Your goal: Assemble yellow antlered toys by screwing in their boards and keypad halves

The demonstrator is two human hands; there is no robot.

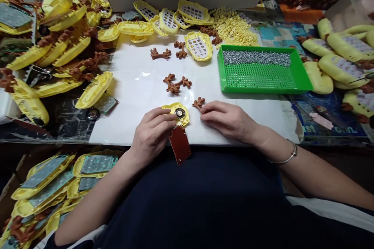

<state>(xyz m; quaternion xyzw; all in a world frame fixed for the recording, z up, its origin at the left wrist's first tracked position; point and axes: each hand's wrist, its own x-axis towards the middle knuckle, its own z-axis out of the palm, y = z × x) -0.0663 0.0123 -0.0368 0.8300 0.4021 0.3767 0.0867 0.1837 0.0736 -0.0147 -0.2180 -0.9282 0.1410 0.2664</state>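
My left hand (152, 134) is closed on a yellow plastic shell (176, 109) near the front edge of a white sheet (137, 93). A small round speaker (180, 113) sits in the shell, and a brown circuit board (180, 144) hangs from it over the table edge. My right hand (228, 118) lies just right of the shell with its fingers curled, the fingertips touching a brown antler-shaped piece (198, 103). Other brown antler pieces (176, 84) lie further back on the sheet.
A green tray (298, 71) with a heap of small metal screws (257, 56) stands at the right. Yellow shells are piled at the left (58, 46), at the back (175, 17) and below the table (49, 183). Small yellow parts (233, 27) are heaped behind the tray.
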